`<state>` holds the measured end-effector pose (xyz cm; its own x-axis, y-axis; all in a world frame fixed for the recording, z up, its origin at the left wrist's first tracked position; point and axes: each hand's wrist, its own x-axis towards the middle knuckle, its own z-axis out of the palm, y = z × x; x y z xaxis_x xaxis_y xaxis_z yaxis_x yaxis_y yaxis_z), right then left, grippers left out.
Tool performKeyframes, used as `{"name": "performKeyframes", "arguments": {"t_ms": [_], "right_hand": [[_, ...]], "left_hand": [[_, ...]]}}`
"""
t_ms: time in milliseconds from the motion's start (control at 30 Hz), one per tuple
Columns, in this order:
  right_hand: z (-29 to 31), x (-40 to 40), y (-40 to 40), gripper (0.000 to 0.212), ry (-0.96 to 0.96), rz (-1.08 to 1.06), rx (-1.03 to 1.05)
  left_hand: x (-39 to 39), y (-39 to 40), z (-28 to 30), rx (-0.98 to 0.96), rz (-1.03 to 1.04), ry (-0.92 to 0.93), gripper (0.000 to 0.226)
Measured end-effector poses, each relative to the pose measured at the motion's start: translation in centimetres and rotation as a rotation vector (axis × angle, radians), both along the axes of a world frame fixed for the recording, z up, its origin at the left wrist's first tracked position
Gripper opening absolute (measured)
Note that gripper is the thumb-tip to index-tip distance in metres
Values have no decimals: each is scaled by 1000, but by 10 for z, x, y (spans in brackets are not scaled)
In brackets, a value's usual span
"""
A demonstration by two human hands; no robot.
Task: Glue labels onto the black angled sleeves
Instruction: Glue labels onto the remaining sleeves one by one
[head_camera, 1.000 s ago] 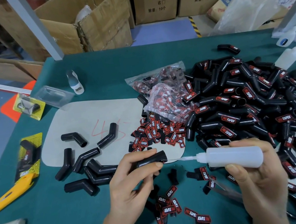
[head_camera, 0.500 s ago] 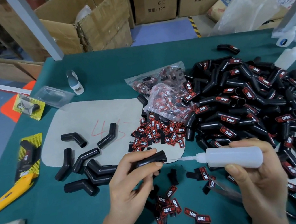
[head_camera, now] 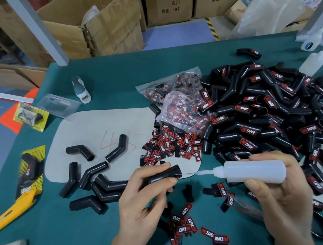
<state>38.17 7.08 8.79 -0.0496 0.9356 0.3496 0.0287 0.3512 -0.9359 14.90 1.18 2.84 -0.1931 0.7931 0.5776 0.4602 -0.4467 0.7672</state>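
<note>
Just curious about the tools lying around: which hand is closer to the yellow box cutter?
Left. The left hand, holding a black sleeve, is nearer to the yellow box cutter at the table's left edge. The right hand, holding the glue bottle, is farther right.

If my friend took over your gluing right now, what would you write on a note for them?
Left hand grips one bare black sleeve.
Right hand holds the glue bottle, nozzle tip at the sleeve's open end.
Loose labels lie mid-table, a few more between the hands, and bagged ones behind.
Done: the big labelled pile on the right.
Left: the sleeve in hand has no label yet, and the unlabelled sleeves on the left need glue and labels too.
</note>
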Motion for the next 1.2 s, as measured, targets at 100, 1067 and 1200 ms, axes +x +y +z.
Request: {"name": "performKeyframes", "arguments": {"t_ms": [100, 1067, 1200], "right_hand": [[-1, 0, 1, 26, 2, 9, 11], [-8, 1, 3, 39, -8, 54, 69], [-9, 5, 3, 32, 15, 24, 29]], "left_hand": [[0, -1, 0, 0, -8, 6, 37], [-1, 0, -1, 5, -8, 31, 40], [-1, 0, 0, 13, -2, 9, 40]]}}
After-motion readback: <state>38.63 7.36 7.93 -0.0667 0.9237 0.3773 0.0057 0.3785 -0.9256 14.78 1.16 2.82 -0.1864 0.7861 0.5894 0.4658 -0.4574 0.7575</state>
